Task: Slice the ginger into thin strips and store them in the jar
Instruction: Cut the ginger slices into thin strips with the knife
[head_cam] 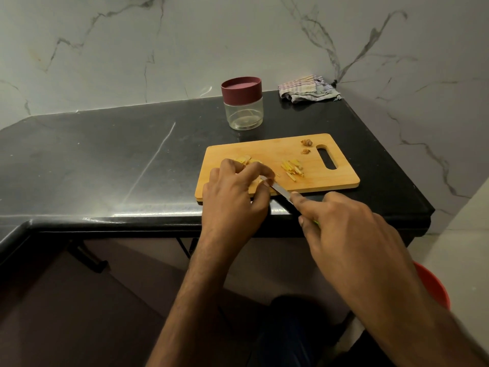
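Observation:
A wooden cutting board lies on the black counter. My left hand rests on its near left part, fingers curled down over ginger slices that mostly hide beneath them. My right hand grips a knife by its green handle, forefinger along the spine, the blade tip against my left fingertips. A small pile of thin ginger strips lies mid-board. Two ginger end pieces sit by the board's handle slot. A clear jar with a maroon lid on stands behind the board.
The black counter meets a marble wall at the back and ends just right of the board. A crumpled striped cloth lies in the back right corner. A red bucket stands on the floor under my right arm.

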